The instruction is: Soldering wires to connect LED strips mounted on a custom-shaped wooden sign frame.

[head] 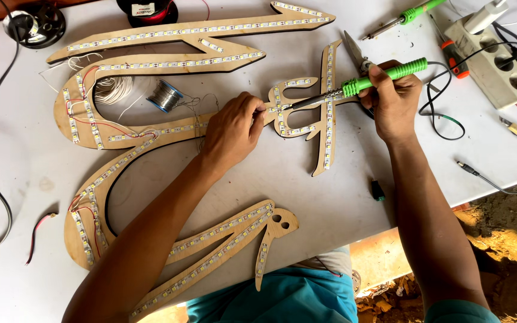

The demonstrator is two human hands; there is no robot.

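Soldering iron (366,82), green and shut tight in the right hand (394,103) at 2 o'clock, pointed its tip at the light strips on the wooden cutout (151,140), which the left hand (233,128) pinched at the middle to keep steady.

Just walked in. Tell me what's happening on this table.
A person is soldering on a large wooden cutout lined with LED strips. The right hand holds a green-handled soldering iron, tip down on a strip near the cutout's middle. The left hand pinches something thin at that same spot. A solder spool lies nearby, and a second iron rests beside a power strip.
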